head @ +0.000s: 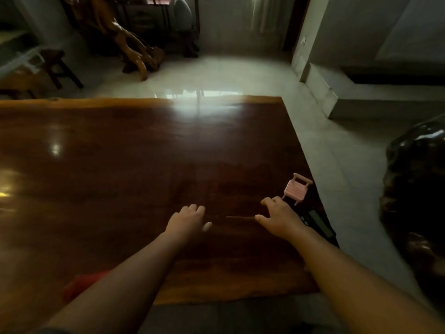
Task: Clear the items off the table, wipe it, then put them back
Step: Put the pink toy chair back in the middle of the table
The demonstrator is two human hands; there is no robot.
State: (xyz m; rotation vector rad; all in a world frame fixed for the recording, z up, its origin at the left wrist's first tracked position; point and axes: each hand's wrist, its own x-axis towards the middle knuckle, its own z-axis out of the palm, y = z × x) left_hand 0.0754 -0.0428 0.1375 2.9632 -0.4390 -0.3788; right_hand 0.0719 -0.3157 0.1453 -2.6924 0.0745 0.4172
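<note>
Dim room, glossy dark wood table [144,153], glare patches at far edge and left.

Both arms bare, reaching out over the table's near-right part.
- Left hand [190,219]: palm down, fingers loosely bent toward the wood, thumb sticking out to the right. Nothing seen in it.
- Right hand [279,218]: palm down, fingers spread wide, thumb pointing left. Nothing gripped.
- Thin stick [240,216] lies flat on the table between the two hands, its right end at the right thumb tip; cannot tell whether they touch. Apart from the left hand.

Items on the table:
- Pink toy chair [297,189], upright, close to the right edge, just beyond the right hand's fingers.
- Black device [317,220], flat, along the right edge, just beside the right hand and partly hidden by it. Kind unclear in this light.
- Red cloth [81,283], near edge, left of the left forearm, partly covered by it.

Off the table: pale tiled floor [216,71], dark stool [57,66] far left, gnarled wood carving [130,47] beyond the far edge.
</note>
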